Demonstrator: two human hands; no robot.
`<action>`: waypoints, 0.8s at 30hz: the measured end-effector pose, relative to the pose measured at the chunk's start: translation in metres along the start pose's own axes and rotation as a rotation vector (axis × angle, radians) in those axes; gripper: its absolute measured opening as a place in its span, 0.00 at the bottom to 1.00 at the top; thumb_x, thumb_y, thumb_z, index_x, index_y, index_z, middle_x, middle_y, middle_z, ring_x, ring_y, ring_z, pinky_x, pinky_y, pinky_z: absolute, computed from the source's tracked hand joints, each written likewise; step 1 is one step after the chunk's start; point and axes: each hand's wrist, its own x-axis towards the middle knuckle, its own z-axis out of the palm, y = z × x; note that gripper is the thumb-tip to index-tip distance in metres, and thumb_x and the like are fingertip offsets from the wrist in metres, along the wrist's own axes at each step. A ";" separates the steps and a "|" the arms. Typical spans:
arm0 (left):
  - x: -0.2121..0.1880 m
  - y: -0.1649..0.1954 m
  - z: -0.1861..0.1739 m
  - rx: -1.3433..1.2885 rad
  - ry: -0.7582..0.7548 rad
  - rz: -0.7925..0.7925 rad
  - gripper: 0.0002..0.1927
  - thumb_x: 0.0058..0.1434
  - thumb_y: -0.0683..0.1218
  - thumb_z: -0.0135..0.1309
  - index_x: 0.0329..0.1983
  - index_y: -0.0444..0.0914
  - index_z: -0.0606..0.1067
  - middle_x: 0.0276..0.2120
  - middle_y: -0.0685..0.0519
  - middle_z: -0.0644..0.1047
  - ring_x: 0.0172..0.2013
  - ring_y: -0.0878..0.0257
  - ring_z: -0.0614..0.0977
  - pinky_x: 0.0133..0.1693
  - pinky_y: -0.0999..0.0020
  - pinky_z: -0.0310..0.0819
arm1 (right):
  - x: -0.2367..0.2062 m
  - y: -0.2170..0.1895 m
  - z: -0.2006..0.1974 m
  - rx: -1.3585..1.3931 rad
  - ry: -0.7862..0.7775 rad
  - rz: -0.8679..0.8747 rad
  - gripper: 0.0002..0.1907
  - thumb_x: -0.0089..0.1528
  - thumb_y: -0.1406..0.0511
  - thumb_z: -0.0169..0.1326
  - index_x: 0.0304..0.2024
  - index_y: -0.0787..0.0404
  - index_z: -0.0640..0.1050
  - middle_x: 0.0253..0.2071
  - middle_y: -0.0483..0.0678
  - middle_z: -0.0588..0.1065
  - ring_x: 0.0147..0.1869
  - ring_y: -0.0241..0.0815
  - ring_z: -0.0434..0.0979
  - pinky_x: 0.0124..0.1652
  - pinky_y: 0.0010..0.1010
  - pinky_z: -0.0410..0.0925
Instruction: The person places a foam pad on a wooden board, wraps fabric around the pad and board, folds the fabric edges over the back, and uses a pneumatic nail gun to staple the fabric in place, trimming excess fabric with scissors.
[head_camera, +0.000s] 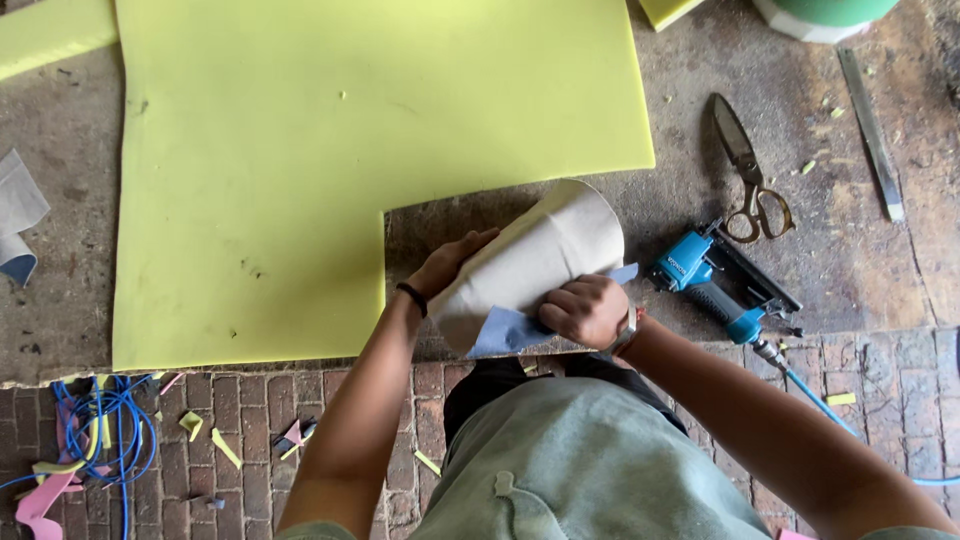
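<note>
Left hand (447, 268): forearm extended forward, wrist banded, fingers stretched flat and pointing ahead. Right hand (585, 310): arm angled inward, fingers curled tight into a fist, knuckles leftward.

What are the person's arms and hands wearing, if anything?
Both arms are bare, with no sleeves reaching the forearms and no gloves. The left hand has a thin dark band round its wrist. The right hand has a wristwatch with a light-coloured strap.

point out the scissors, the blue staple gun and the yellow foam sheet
scissors (750, 180), head view, on the pivot where blades meet handles
blue staple gun (692, 268), head view, on its blue body
yellow foam sheet (330, 150), head view, on its bare middle
</note>
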 end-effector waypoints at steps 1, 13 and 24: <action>0.005 -0.003 -0.002 0.241 0.062 0.010 0.34 0.73 0.61 0.38 0.75 0.38 0.60 0.70 0.45 0.67 0.67 0.55 0.69 0.68 0.57 0.59 | -0.008 -0.006 0.004 0.033 -0.008 0.006 0.05 0.52 0.62 0.54 0.26 0.53 0.72 0.23 0.41 0.69 0.26 0.40 0.74 0.27 0.34 0.68; 0.030 -0.028 0.088 1.766 0.115 0.009 0.37 0.71 0.69 0.23 0.79 0.51 0.40 0.78 0.50 0.37 0.76 0.51 0.39 0.71 0.47 0.27 | -0.083 -0.026 0.079 0.084 -0.252 0.282 0.06 0.51 0.62 0.55 0.31 0.50 0.78 0.22 0.42 0.74 0.27 0.44 0.78 0.26 0.37 0.70; 0.027 -0.048 0.083 1.766 0.159 0.289 0.37 0.71 0.70 0.24 0.79 0.52 0.49 0.79 0.50 0.45 0.77 0.50 0.46 0.73 0.45 0.31 | -0.083 -0.005 0.027 0.275 -0.035 1.143 0.25 0.55 0.58 0.69 0.47 0.63 0.75 0.41 0.51 0.77 0.41 0.47 0.81 0.41 0.37 0.76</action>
